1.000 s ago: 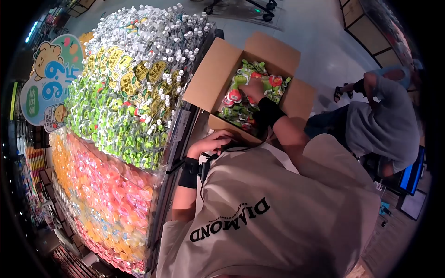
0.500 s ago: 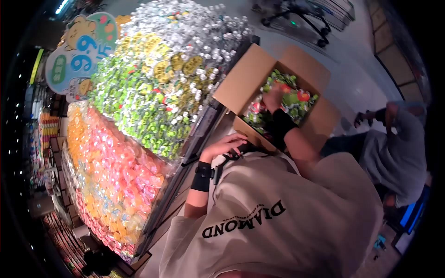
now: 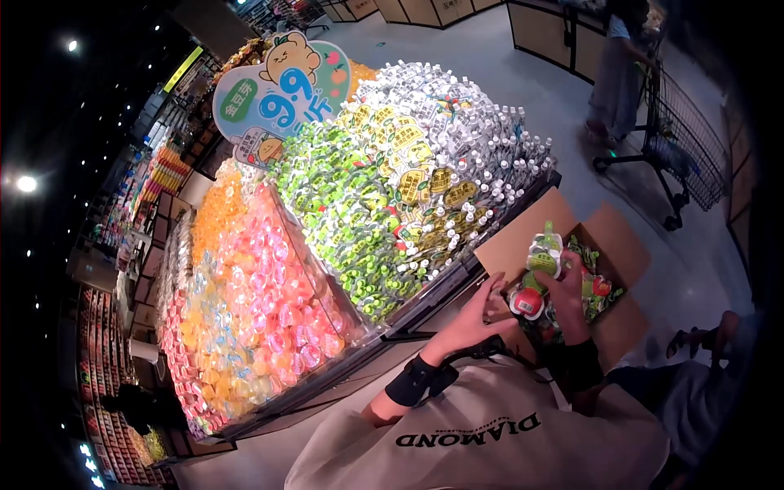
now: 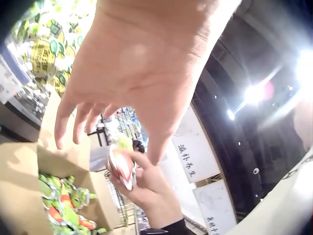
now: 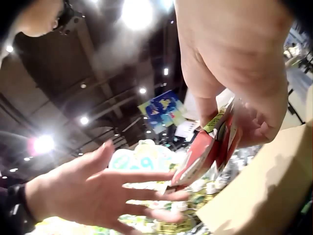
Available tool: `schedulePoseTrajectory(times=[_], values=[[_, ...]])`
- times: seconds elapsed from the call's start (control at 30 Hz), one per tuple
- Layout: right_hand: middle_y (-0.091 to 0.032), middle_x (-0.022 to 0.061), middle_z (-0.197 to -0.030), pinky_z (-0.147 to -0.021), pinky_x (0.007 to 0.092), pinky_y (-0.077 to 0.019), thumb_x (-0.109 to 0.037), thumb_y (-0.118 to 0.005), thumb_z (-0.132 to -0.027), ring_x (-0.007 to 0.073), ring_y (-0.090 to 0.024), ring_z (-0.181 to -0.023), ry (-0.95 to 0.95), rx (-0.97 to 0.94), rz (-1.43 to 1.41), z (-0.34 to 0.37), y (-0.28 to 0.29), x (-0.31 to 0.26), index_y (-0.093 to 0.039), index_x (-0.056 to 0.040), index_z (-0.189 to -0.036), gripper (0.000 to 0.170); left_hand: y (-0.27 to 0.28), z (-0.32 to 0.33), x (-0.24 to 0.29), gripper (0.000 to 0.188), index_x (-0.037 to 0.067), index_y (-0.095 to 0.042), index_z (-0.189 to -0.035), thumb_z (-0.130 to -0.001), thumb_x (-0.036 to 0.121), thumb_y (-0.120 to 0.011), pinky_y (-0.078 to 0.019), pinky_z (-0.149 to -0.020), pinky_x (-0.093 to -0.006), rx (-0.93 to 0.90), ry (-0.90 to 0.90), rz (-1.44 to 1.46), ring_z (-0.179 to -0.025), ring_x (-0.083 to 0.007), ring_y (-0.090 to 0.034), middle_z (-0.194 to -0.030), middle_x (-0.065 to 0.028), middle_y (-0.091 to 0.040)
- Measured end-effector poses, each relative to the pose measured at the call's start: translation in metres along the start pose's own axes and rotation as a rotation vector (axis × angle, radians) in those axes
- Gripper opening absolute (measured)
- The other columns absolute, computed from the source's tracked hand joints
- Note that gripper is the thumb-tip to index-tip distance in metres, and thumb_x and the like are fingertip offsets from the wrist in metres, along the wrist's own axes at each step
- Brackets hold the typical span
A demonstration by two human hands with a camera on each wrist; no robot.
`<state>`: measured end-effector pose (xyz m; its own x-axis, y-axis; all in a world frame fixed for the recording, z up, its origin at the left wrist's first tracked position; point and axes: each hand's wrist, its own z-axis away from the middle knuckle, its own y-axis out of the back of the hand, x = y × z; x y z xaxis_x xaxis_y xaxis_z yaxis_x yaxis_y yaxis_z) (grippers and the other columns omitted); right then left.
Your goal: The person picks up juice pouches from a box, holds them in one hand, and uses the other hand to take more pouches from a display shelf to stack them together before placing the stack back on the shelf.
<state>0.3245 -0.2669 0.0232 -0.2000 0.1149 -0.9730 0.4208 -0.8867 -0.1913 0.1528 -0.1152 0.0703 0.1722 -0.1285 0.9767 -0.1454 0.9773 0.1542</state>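
Observation:
My right hand (image 3: 569,296) pinches a couple of green-and-red spouted pouches (image 3: 542,260) above the open cardboard box (image 3: 514,237). The right wrist view shows these pouches (image 5: 205,147) edge-on, hanging between the thumb and fingers. More pouches (image 4: 68,203) of the same kind lie inside the box. My left hand (image 3: 472,322) is held out beside the box, fingers spread and thumb apart, with nothing in it. In the right wrist view the left hand's (image 5: 98,193) fingertips overlap the lower edge of the pouches.
To the left, a large display bin holds heaped green pouches (image 3: 351,220), white-capped pouches (image 3: 482,114) and pink cups (image 3: 269,269). A price sign (image 3: 282,98) rises behind it. A shopping cart (image 3: 682,139) and a person (image 3: 616,73) are at upper right; another person sits at right.
The right hand has come up out of the box with pouches in its grip. My left hand has lifted from near the shirt and reached toward them. The head view has swung left.

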Motion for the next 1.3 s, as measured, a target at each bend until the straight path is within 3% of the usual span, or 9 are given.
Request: schedulePoseTrajectory(times=[0.07,0.2,0.43,0.53,0.73,0.87,1.0,1.13,1.3], values=[[-0.063,0.0149,-0.114,-0.082,0.0298,-0.0537,0.002,-0.073,-0.082,0.0187,-0.064,-0.1,-0.021,-0.167,-0.096,0.02,-0.033,-0.032,-0.036,-0.0046,-0.127,0.059,-0.013,-0.004,0.021,0.074,0.007,-0.031,-0.15,-0.091,0.018,-0.074,-0.0489,-0.093,-0.0307,0.048,-0.212,0.186,-0.111,-0.014,-0.055,-0.134,-0.0093,-0.05],[-0.054,0.0144,-0.131,-0.098,0.0311,-0.0451,-0.006,-0.064,-0.094,0.0176,-0.054,-0.118,0.268,-0.409,-0.07,0.036,-0.073,-0.031,-0.028,-0.0008,-0.143,0.062,-0.004,0.0,0.014,0.071,0.004,-0.027,-0.15,-0.094,0.014,-0.069,-0.0469,-0.098,-0.0305,0.109,0.085,0.372,-0.117,-0.0153,-0.054,-0.133,-0.0101,-0.051],[-0.049,0.017,-0.136,-0.102,0.0339,-0.0429,-0.011,-0.059,-0.099,0.0175,-0.05,-0.122,-0.178,-0.591,-0.391,0.052,-0.089,-0.022,-0.021,0.0024,-0.151,0.066,0.011,0.023,0.002,0.071,0.004,-0.026,-0.151,-0.094,0.01,-0.068,-0.0449,-0.102,-0.0318,0.183,0.041,0.306,-0.123,-0.0168,-0.05,-0.139,-0.0101,-0.048],[-0.051,0.0165,-0.133,-0.101,0.032,-0.0437,-0.009,-0.055,-0.101,0.0163,-0.051,-0.12,0.25,-0.631,0.043,0.043,-0.081,0.032,-0.023,0.0033,-0.151,0.061,0.014,0.031,0.007,0.074,0.006,-0.023,-0.153,-0.093,0.007,-0.066,-0.0418,-0.106,-0.0336,0.168,0.073,0.43,-0.13,-0.0194,-0.046,-0.144,-0.0104,-0.043],[-0.054,0.0167,-0.126,-0.097,0.0322,-0.0446,-0.011,-0.053,-0.103,0.0149,-0.053,-0.115,-0.041,-0.447,-0.387,0.059,-0.093,-0.009,-0.035,0.0039,-0.133,0.038,0.016,0.042,0.025,0.079,0.009,-0.012,-0.158,-0.097,0.014,-0.063,-0.039,-0.108,-0.034,0.253,0.109,0.323,-0.131,-0.0229,-0.044,-0.15,-0.0185,-0.036],[-0.052,0.0113,-0.123,-0.088,0.0266,-0.0475,-0.015,-0.049,-0.105,0.0127,-0.053,-0.109,0.211,-0.432,0.141,0.065,-0.096,0.011,-0.021,-0.0031,-0.139,0.046,0.0,0.037,0.005,0.07,0.012,-0.018,-0.156,-0.101,0.031,-0.057,-0.0398,-0.105,-0.0343,0.186,0.155,0.214,-0.127,-0.0175,-0.046,-0.146,-0.0113,-0.039],[-0.04,0.0209,-0.134,-0.1,0.0336,-0.0429,-0.004,-0.043,-0.101,0.0217,-0.045,-0.123,-0.333,-0.682,-0.041,0.071,-0.1,0.017,0.002,-0.0051,-0.149,0.066,0.006,0.032,-0.037,0.053,0.013,-0.035,-0.142,-0.104,0.046,-0.049,-0.0452,-0.093,-0.0326,0.259,0.317,0.535,-0.111,-0.0156,-0.055,-0.124,-0.0046,-0.054],[-0.028,0.0268,-0.142,-0.108,0.0339,-0.0382,-0.01,-0.05,-0.097,0.0323,-0.036,-0.138,0.099,-0.869,0.227,0.08,-0.102,0.052,0.007,-0.0014,-0.151,0.079,0.001,0.031,-0.045,0.043,0.014,-0.044,-0.133,-0.102,0.041,-0.056,-0.047,-0.089,-0.031,0.402,0.333,0.5,-0.103,-0.0132,-0.057,-0.113,-0.0035,-0.057],[-0.066,0.0122,-0.116,-0.091,0.0274,-0.0502,-0.019,-0.07,-0.092,0.0178,-0.063,-0.109,-0.062,-0.928,0.193,0.055,-0.071,-0.008,-0.053,0.0081,-0.126,0.046,0.015,0.037,-0.037,0.025,0.004,-0.058,-0.106,-0.1,0.028,-0.057,-0.0516,-0.065,-0.0257,0.444,0.354,0.818,-0.072,-0.0129,-0.062,-0.083,-0.0034,-0.062]])
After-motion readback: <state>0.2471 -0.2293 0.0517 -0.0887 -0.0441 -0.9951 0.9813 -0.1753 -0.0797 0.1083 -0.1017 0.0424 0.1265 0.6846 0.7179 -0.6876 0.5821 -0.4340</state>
